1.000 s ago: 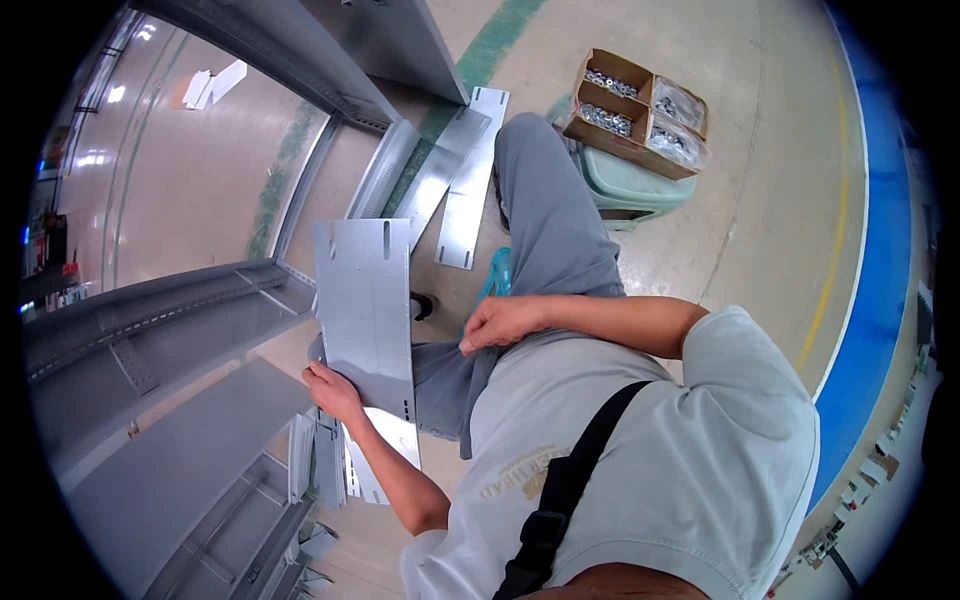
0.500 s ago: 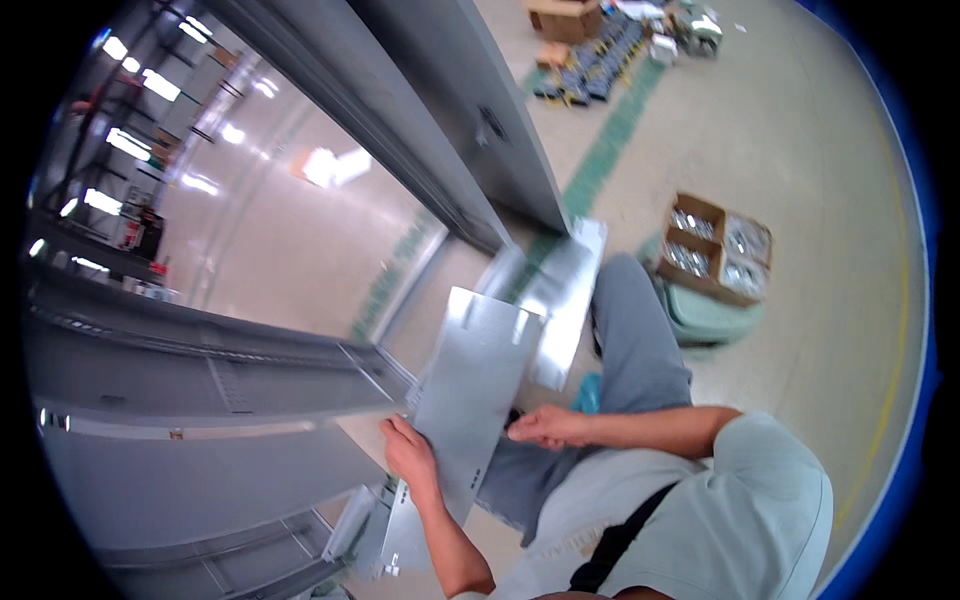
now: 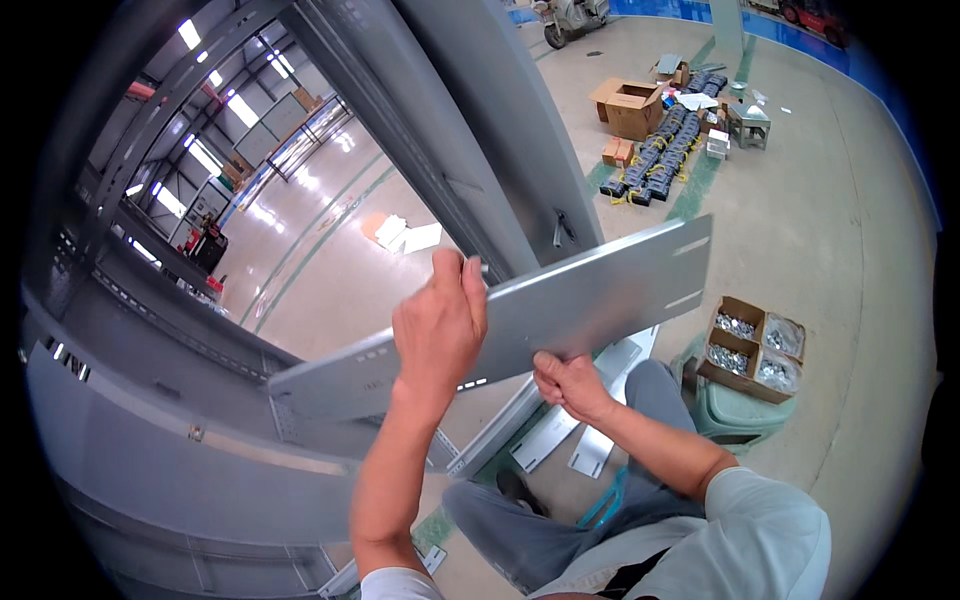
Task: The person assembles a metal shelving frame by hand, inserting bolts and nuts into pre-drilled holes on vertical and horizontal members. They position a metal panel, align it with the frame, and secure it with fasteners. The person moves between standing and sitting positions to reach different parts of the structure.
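Note:
A long silvery sheet-metal panel [image 3: 620, 275] with slots at its ends slants across the middle, its left end against the grey cabinet frame [image 3: 180, 375]. My right hand [image 3: 575, 385] grips its lower edge, the thumb on the near face. My left hand [image 3: 438, 330] is closed in front of the panel, fingertips above its upper edge. A small shiny bit shows beside those fingertips; what they hold is too small to make out. Beyond stands a tall grey metal upright [image 3: 470, 150]. More metal strips [image 3: 548, 435] lie on the floor by my legs.
At right, a divided cardboard box [image 3: 735, 365] of small metal hardware sits on a pale green stool [image 3: 745, 415]. Farther off are an open carton [image 3: 632, 110], rows of dark bundles [image 3: 655, 160] with yellow ties and a small metal stool [image 3: 750, 125]. A scooter [image 3: 570, 18] stands at the back.
The panel has swung from steep to nearly level and been raised toward the frame. My left hand has risen, and my right hand has come onto the panel's lower edge. The view has shifted.

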Demonstrator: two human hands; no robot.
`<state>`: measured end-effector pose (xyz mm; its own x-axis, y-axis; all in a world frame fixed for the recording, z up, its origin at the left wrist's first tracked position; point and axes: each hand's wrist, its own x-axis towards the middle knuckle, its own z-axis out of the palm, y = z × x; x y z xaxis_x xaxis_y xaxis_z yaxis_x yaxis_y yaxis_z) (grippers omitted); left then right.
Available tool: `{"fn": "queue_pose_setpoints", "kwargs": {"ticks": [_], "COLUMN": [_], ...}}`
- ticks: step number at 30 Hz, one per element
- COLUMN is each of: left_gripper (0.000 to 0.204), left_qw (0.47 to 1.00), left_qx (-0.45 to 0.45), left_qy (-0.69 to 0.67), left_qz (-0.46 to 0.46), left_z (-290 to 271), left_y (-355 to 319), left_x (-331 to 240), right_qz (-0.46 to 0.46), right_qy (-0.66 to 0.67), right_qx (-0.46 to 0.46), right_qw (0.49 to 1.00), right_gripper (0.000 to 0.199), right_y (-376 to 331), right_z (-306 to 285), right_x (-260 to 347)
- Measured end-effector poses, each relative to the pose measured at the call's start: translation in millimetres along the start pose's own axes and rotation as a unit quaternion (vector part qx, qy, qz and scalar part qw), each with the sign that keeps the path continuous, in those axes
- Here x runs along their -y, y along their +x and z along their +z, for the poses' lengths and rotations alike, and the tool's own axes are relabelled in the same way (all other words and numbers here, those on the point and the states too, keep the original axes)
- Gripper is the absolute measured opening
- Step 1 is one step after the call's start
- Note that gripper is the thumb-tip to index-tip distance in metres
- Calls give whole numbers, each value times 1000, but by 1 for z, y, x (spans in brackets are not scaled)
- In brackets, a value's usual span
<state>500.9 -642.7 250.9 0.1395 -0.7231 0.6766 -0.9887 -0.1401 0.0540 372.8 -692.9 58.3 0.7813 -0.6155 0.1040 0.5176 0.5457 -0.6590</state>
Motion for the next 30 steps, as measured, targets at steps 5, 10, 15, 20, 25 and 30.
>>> {"fn": "queue_pose_setpoints", "kwargs": {"ticks": [5,10,15,20,25,30], "left_gripper": [16,16,24,25,24,29], "left_qw": [998,995,989,985,985,985], "left_qx": [-54,-78,-54,-59,-1,53], "left_qy": [27,47,6,22,68,83], "left_qz": [16,-34,-139,-162,-161,-139], "left_z": [-9,-28,-91,-149,-181,-170], "left_y": [77,127,161,201,240,265], "left_x": [45,114,153,195,240,283], "right_qz": [-53,-24,1,20,68,133], "right_qy": [-12,-26,-80,-60,-37,34], "right_qx": [20,94,79,108,62,-10], "right_qw": [998,995,994,992,995,991], "right_gripper": [23,18,24,27,32,46], "right_y": [88,182,217,253,290,324], "right_z": [41,76,163,235,287,320], "right_x": [36,34,72,88,80,38]}}
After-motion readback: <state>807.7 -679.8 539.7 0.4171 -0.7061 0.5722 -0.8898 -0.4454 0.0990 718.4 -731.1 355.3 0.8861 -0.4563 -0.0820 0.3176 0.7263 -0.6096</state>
